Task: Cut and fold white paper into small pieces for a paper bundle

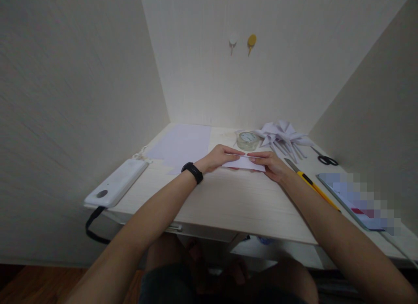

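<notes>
A folded strip of white paper (243, 163) is held level just above the desk between both hands. My left hand (219, 158) pinches its left part, thumb on top and fingers behind or beneath. On the right end, my right hand (270, 163) grips it the same way, and the fingertips of both hands nearly meet at the paper's far edge. A black watch is on my left wrist. Right behind the hands sits a roll of clear tape (247, 140). The undersides of the fingers are mostly hidden by the paper.
Loose white sheets (189, 140) lie at the back left. Folded paper pieces (285, 136) are heaped at the back right, near black scissors (327, 160). A yellow utility knife (310, 182) and a phone-like device (352, 201) lie right. A white power bank-like box (117, 182) stands left.
</notes>
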Demonstrator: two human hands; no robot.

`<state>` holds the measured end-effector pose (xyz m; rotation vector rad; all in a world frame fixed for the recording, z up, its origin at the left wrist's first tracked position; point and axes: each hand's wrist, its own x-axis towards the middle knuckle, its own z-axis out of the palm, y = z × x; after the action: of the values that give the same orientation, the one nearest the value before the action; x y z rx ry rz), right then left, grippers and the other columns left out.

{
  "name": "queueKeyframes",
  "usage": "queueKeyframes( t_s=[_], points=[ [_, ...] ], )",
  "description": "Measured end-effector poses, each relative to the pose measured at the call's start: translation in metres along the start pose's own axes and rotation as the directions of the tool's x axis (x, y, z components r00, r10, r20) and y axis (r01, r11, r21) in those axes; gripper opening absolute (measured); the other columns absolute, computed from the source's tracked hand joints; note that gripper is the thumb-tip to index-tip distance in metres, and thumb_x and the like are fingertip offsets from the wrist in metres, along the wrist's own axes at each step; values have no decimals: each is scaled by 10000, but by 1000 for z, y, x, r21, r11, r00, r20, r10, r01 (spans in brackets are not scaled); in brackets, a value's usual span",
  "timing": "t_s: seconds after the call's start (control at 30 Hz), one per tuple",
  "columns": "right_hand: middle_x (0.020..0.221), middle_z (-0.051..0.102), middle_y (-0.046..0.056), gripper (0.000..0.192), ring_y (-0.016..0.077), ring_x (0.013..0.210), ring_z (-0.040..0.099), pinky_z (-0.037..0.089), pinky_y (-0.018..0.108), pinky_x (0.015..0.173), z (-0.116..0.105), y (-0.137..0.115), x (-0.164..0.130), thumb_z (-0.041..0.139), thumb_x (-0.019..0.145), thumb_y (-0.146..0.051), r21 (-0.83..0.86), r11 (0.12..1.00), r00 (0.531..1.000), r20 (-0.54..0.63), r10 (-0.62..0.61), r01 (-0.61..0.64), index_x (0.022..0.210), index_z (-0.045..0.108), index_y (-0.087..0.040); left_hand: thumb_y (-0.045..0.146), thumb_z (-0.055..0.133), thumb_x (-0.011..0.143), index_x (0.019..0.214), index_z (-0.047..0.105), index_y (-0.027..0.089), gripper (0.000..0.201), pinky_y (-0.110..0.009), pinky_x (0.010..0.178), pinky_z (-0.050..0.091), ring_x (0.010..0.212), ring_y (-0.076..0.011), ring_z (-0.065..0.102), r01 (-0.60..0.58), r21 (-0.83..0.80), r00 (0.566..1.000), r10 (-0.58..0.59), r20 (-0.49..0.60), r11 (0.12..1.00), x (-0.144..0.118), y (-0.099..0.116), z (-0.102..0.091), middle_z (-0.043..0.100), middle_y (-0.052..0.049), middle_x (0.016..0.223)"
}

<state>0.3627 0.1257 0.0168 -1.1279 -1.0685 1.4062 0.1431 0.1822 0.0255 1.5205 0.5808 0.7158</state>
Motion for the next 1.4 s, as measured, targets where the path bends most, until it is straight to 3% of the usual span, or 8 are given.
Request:
queueKeyframes(
  t_s=[0.3,0.5,0.8,1.03,1.27,1.4],
  points=[
    [837,769,56,319,157,674,667,572,270,593,-1,3,1,891,525,-196,24,1000,1000,-8,-21,21,830,795,-188,145,704,755,1027,769,121,281,-229,652,460,667,-102,605,-3,4,1000,3,6,1000,0,5,-2,759,-100,898],
    [850,761,57,278,153,676,663,580,244,541,-1,4,2,875,545,-180,9,999,999,-10,-49,49,811,793,-191,93,699,746,991,771,112,255,-310,742,534,716,-138,662,65,-171,997,-56,57,983,-1,8,1,754,-114,898],
    [860,753,52,238,159,723,659,595,239,562,1,3,0,841,552,-156,15,999,998,-39,-51,52,783,796,-193,102,717,755,999,760,99,248,-370,794,565,796,-178,691,94,-234,993,-75,90,968,-3,8,2,755,-136,944],
    [803,757,43,263,156,691,674,616,248,607,3,1,-1,857,513,-141,35,999,999,-34,-3,4,766,799,-180,332,811,731,908,778,103,292,-248,651,501,697,-126,642,1,-27,999,-2,-43,1000,2,1,3,756,-117,891],
    [754,750,52,290,157,658,671,612,244,567,5,2,1,904,480,-201,35,999,999,-35,-29,30,741,789,-151,243,827,709,984,759,88,323,-266,652,513,649,-127,650,4,14,999,-3,-47,1000,3,-1,3,744,-96,805],
    [766,749,37,421,134,619,655,577,222,518,9,3,1,923,488,-233,-15,998,997,-59,-58,57,884,793,-176,219,796,737,1035,751,99,325,-261,661,513,671,-131,660,-2,163,999,8,-41,987,4,-2,-4,750,-95,835]
  ],
)
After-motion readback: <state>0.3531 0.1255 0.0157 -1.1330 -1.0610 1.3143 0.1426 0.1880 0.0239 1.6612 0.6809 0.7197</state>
